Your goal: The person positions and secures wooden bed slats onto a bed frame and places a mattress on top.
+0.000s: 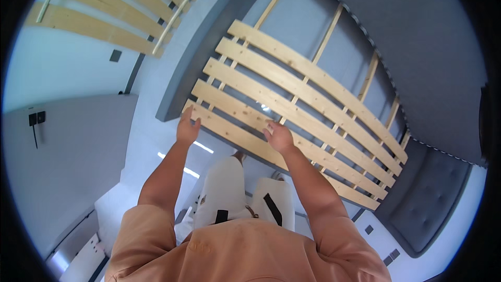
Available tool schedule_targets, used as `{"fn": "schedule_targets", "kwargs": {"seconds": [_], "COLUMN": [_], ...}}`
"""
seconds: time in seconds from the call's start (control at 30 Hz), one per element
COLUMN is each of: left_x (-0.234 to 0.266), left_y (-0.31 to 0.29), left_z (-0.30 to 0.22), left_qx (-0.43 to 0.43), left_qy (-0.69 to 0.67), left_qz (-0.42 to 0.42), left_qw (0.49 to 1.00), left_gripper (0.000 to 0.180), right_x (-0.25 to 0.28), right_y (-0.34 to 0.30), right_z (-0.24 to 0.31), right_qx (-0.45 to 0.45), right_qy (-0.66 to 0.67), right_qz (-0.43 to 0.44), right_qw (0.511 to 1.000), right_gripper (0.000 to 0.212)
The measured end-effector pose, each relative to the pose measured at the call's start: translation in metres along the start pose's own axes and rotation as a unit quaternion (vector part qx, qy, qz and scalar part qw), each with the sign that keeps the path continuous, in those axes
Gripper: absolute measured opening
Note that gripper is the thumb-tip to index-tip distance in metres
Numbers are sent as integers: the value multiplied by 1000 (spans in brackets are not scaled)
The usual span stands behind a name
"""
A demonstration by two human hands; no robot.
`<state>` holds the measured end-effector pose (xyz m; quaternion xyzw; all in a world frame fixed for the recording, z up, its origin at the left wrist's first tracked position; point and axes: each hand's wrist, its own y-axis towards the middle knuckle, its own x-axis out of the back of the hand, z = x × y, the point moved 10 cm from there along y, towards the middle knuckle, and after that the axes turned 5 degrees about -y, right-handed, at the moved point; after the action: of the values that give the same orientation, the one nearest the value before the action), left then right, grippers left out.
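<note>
Several pale wooden bed slats (pixel 308 99) lie side by side across a grey bed frame (pixel 175 91), joined by thin strips beneath. At the left end of the nearest slat (pixel 235 132), my left hand (pixel 188 127) has its fingers stretched along the edge and the thumb apart; it looks open. My right hand (pixel 280 137) is over the second-nearest slat (pixel 235 108), with fingers spread and slightly bent by its surface. Whether those fingertips press on the wood I cannot tell. Neither hand visibly holds anything.
Bare wooden battens (pixel 327 34) cross the frame's far part. Another slatted panel (pixel 99 10) leans at the upper left. A grey tufted headboard (pixel 430 196) stands at the right, a large dark grey panel (pixel 417 31) beyond. A grey door-like panel (pixel 68 151) is at the left.
</note>
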<state>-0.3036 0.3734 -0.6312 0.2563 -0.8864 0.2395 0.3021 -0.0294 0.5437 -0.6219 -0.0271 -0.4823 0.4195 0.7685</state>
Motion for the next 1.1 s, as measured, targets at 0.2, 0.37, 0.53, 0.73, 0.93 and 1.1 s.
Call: {"fn": "schedule_targets", "kwargs": {"seconds": [0.2, 0.37, 0.53, 0.73, 0.93, 1.1], "left_x": [100, 157, 212, 263, 312, 396], "left_y": [-7, -16, -11, 48, 108, 117], "left_z": [-47, -106, -133, -154, -181, -173], "left_qx": [26, 0, -65, -145, -246, -278], "left_qy": [-73, -136, -153, -240, -275, -299], "left_qz": [-105, -148, -159, -136, -47, 2], "left_qw": [991, 980, 973, 950, 928, 913], "left_gripper": [54, 55, 54, 57, 56, 55], "right_x": [91, 162, 190, 220, 230, 200], "right_y": [-6, -6, -16, -34, -2, -1], "right_z": [67, 101, 107, 139, 228, 354], "right_qx": [-19, 111, 70, 16, 35, -40], "right_qy": [-113, -50, 17, 50, -34, 5], "right_qz": [-29, -144, -193, -254, -356, -343], "right_qw": [993, 982, 979, 966, 933, 938], "right_gripper": [15, 46, 48, 42, 39, 22]}}
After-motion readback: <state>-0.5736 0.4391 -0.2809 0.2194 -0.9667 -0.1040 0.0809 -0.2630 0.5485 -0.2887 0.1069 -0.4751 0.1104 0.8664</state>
